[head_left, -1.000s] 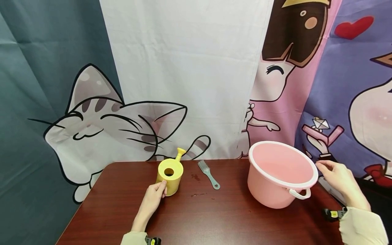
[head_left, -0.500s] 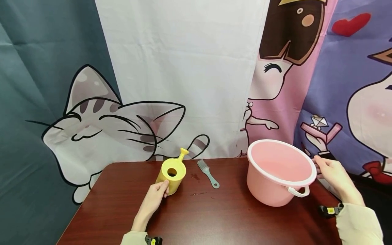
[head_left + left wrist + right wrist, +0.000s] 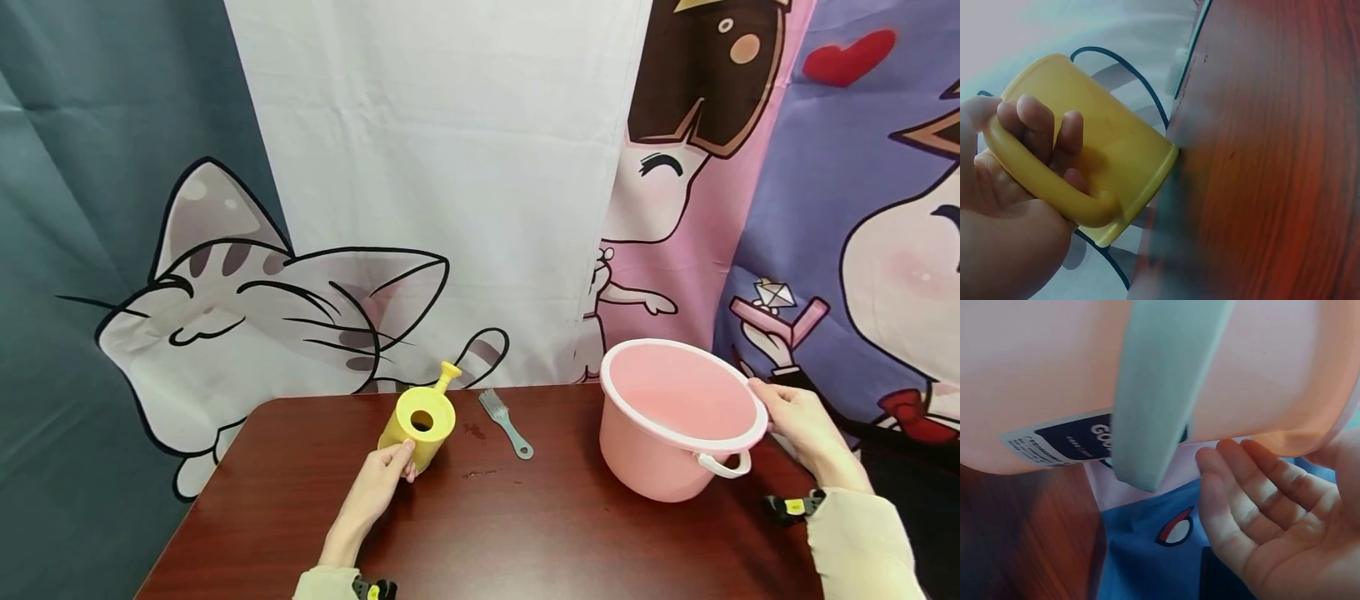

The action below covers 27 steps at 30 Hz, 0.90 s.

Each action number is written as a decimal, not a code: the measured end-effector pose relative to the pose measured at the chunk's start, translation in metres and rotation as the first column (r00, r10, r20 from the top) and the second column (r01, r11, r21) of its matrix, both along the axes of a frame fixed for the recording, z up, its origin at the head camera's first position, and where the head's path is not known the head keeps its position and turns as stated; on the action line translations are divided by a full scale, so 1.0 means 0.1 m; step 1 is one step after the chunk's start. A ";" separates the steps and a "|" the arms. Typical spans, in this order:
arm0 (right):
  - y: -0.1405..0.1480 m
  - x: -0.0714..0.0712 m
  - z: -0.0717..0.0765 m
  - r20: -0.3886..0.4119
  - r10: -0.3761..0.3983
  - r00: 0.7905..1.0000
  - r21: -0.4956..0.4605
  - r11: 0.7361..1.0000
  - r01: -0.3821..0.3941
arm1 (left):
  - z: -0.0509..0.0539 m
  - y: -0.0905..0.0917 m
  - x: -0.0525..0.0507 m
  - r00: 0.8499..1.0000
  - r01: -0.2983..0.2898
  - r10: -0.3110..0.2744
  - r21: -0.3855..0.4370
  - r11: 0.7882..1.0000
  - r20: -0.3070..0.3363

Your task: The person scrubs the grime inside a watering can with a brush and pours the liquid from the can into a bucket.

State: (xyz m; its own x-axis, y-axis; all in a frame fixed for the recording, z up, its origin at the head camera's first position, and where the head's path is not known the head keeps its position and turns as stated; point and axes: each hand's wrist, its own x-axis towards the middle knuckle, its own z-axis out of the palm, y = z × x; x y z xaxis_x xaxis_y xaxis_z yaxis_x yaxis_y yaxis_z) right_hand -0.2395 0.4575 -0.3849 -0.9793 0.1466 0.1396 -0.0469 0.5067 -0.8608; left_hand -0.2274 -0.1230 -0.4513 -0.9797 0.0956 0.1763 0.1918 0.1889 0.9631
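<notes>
In the head view my left hand grips the handle of a yellow watering can on the table. The can leans to the right, its spout pointing up and away. Seen by the left wrist camera, fingers curl round the curved handle, and the can's body is tilted. At the right, my right hand holds the rim of a pink bucket. The right wrist view has the thumb up by the rim and the fingers under it, next to the bucket wall.
A small grey-green fork-shaped tool lies between can and bucket, with wet spots beside it. The bucket's white handle hangs at its front right. The dark red table ends at a printed curtain.
The watering can has tipped from upright to leaning right in my left hand. My right hand has moved left onto the bucket's rim. The whole view has shifted slightly.
</notes>
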 end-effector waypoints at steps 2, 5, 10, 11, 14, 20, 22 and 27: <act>-0.01 -0.01 -0.02 0.001 0.003 1.000 -0.045 0.999 -0.003 | 0.01 -0.02 0.01 1.000 0.000 0.000 -0.015 1.000 0.004; -0.02 -0.01 -0.03 0.003 -0.002 1.000 -0.050 0.999 0.002 | -0.08 -0.05 -0.05 1.000 0.005 -0.004 -0.031 0.999 0.007; 0.00 -0.02 -0.02 0.005 -0.008 1.000 -0.056 0.998 0.008 | -0.26 -0.04 -0.17 1.000 0.005 -0.006 -0.043 0.999 -0.019; 0.01 -0.02 -0.01 0.003 -0.006 1.000 -0.062 0.998 0.006 | -0.23 -0.02 -0.16 1.000 0.006 -0.007 -0.047 0.999 -0.021; 0.01 -0.02 -0.02 -0.005 -0.004 1.000 -0.068 0.998 0.004 | -0.16 0.03 -0.12 1.000 0.008 -0.010 -0.063 0.998 -0.024; 0.01 -0.03 -0.03 -0.010 -0.006 1.000 -0.069 0.998 0.005 | -0.18 0.07 -0.15 0.998 0.007 -0.014 -0.102 0.995 -0.068; 0.01 -0.02 -0.04 -0.010 -0.008 1.000 -0.067 0.998 0.007 | -0.19 0.08 -0.18 0.996 0.013 -0.023 -0.108 0.994 -0.087; 0.01 -0.02 -0.04 -0.013 -0.015 1.000 -0.065 0.998 0.014 | -0.10 0.13 -0.21 0.992 0.022 -0.038 -0.135 0.991 -0.121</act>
State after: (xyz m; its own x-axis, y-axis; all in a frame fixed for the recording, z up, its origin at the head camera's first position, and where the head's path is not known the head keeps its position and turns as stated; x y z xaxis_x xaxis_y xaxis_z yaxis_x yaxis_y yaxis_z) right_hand -0.2415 0.4589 -0.3891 -0.9750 0.1701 0.1427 -0.0518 0.4505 -0.8913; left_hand -0.2487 -0.1098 -0.4611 -0.9476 0.1551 0.2791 0.3147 0.3059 0.8985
